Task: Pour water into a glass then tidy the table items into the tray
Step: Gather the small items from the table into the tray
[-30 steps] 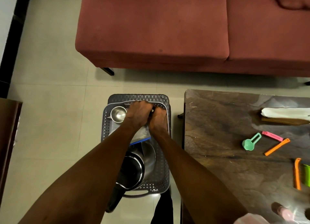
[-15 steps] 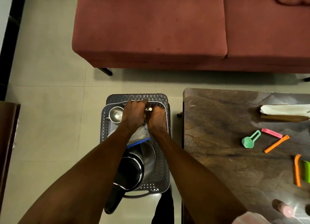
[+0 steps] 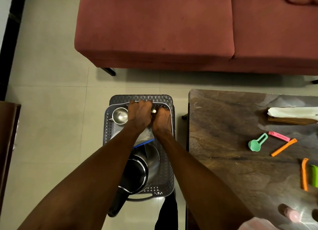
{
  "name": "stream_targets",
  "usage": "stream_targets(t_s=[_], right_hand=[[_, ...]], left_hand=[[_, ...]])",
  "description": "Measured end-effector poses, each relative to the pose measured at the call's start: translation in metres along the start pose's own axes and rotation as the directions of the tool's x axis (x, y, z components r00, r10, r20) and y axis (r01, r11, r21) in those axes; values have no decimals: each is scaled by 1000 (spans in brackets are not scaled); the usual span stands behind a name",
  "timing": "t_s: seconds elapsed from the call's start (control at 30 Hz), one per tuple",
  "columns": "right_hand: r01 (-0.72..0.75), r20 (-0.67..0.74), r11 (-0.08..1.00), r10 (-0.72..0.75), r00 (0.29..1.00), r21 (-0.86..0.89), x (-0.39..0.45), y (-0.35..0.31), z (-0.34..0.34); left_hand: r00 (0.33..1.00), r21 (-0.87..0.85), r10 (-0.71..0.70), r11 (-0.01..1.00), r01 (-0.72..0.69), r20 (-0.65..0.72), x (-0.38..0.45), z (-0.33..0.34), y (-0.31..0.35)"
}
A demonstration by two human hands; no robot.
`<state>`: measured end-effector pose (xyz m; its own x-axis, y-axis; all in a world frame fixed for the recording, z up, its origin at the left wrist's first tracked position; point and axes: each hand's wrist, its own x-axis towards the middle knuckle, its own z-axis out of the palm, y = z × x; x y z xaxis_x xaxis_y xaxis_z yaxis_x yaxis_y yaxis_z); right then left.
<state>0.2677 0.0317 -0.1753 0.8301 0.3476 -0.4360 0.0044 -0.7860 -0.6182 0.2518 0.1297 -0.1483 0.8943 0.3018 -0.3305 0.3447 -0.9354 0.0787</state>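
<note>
The left hand point(image 3: 139, 113) and right hand point(image 3: 161, 120) are held side by side at the far end of the tray point(image 3: 108, 126), both curled shut around a small object point(image 3: 154, 111) too hidden to be identified. A steel cup point(image 3: 120, 115) is seen just left of the left hand, and a kettle point(image 3: 137, 173) lies at the tray's near end. Coloured clips point(image 3: 283, 147) and a green scoop point(image 3: 256, 142) are left on the table point(image 3: 223, 143).

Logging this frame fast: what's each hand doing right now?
Left hand: closed, fingers curled on something in the tray; what it is cannot be told.
Right hand: closed the same way, beside it.
</note>
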Motion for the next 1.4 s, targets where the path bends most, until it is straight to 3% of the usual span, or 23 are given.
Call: stream_targets(t_s=[0.1,0.2,0.37,0.53,0.73,0.8,0.97,1.1,1.23,1.4], right_hand=[[12,-4,1000,-12,1000,6,-4,0,-2],[-24,-35,992,28,999,120,-9,-3,-4],[-18,-59,973,33,998,228,-17,-7,-15],[18,-97,959,10,995,284,-21,-11,-25],[68,-103,952,-39,994,299,-23,-9,-29],[79,-109,953,-48,993,293,-24,-6,-31],[137,-161,964,-102,982,227,-28,-2,-39],[151,-221,960,-98,970,236,-26,-1,-45],[143,-261,911,-40,964,387,-25,-2,-50],[173,-253,884,-65,965,434,-25,-1,-50]], left_hand=[[1000,-37,-3,999,3,-12,-2,1,-6],[1000,-196,-18,980,16,-7,-7,0,-11],[999,-491,-24,871,9,-24,-13,-7,-13],[999,-651,-45,759,28,-10,-17,-13,-15],[992,-711,-126,698,87,-3,-15,-13,-16],[994,-724,-102,688,50,-28,-17,-11,-16],[997,-632,10,773,-53,-72,-22,-11,-18],[996,-624,-34,781,-22,-77,-24,-12,-16],[986,-764,-148,645,33,-82,-20,-15,-14],[973,-888,-226,439,137,38,-17,-15,-13]])
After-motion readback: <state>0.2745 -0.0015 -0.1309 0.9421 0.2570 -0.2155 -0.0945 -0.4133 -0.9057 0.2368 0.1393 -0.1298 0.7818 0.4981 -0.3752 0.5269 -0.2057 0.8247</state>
